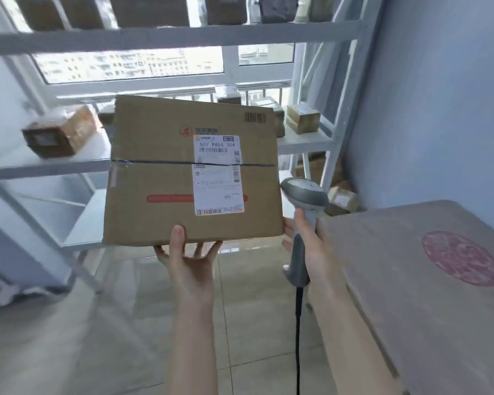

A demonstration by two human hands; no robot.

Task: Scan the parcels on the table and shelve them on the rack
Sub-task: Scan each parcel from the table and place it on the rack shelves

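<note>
A flat brown cardboard parcel with a white shipping label is held up in front of the rack. My left hand grips its bottom edge, thumb on the front face and fingers behind. My right hand is closed around the handle of a grey barcode scanner. The scanner's head sits just right of the parcel's lower right corner. Its black cable hangs down toward the floor. The white metal rack stands behind the parcel, in front of a window.
Several small parcels lie on the rack's middle shelf, one at the left and one at the right. More boxes fill the top shelf. The table with a red round mark is at the right. Tiled floor lies below.
</note>
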